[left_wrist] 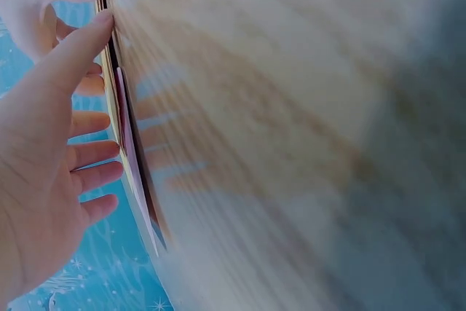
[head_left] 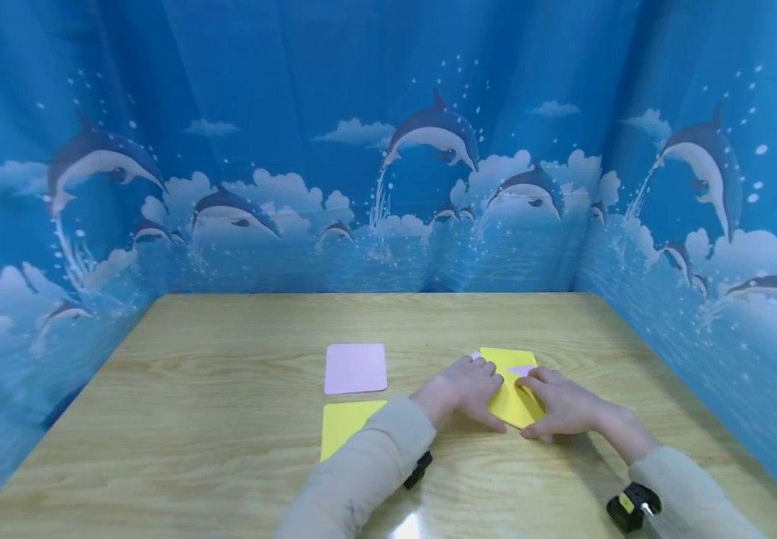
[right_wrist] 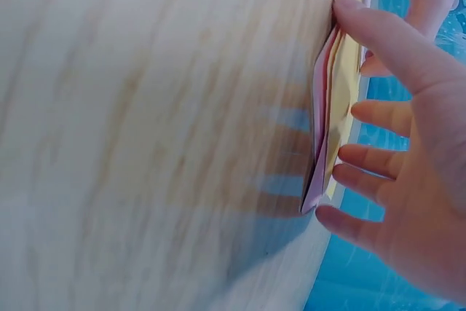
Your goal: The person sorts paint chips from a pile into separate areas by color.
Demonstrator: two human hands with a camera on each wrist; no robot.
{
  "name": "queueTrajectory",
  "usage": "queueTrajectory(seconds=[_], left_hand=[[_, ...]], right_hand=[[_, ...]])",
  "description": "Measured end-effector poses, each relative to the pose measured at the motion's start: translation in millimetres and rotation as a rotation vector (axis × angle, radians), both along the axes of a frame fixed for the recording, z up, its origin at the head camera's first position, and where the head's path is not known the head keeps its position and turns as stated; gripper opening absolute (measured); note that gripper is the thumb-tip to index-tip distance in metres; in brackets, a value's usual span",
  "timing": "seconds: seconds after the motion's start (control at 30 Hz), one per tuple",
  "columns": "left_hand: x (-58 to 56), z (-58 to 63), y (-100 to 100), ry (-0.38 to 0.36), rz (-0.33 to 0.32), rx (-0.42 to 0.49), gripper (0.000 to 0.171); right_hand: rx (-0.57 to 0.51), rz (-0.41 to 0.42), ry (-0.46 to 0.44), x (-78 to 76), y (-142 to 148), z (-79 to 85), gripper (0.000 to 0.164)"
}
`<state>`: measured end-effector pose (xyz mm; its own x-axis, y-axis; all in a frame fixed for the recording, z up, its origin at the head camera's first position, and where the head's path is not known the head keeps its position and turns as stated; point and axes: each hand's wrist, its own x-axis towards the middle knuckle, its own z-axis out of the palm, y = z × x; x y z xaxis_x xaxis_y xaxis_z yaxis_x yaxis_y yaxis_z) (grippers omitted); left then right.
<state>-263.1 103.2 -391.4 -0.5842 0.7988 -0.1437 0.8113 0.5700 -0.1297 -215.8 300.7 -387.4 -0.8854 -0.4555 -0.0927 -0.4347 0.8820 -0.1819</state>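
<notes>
A folded paper piece, yellow (head_left: 515, 404) with a small pink triangle (head_left: 522, 370) showing on top, lies at the right of the table between the two hands. My left hand (head_left: 471, 389) rests on its left side, fingers stretched over the paper and thumb at the near edge. On the other side, my right hand (head_left: 564, 403) touches the folded flap with its fingertips, its thumb at the near edge. Seen edge-on in the right wrist view, pink layers (right_wrist: 319, 100) and yellow layers (right_wrist: 341, 107) stand slightly apart. Both thumbs nearly meet at that edge.
To the left, a pink square sheet (head_left: 355, 368) with rounded corners lies flat on the wooden table (head_left: 227, 419). Nearer, a yellow sheet (head_left: 348, 423) is partly hidden by the left sleeve (head_left: 368, 464). A blue dolphin-print curtain (head_left: 334, 90) surrounds the table's back and sides.
</notes>
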Motion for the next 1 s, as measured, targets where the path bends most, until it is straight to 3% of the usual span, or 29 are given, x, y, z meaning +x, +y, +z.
queueTrajectory(seconds=[0.5,0.83,1.0], left_hand=[[-1.5,0.8,-2.6,-0.051,0.000,-0.013,0.083],[-3.0,1.5,-2.0,-0.043,-0.009,0.016,0.083],[-5.8,3.9,-2.4,-0.028,-0.017,0.044,0.085]], right_hand=[[-0.070,0.036,-0.091,1.2,-3.9,1.6,0.088],[-0.078,0.040,-0.061,3.1,-2.8,2.2,0.091],[-0.121,0.038,-0.088,2.2,-1.1,3.3,0.091]])
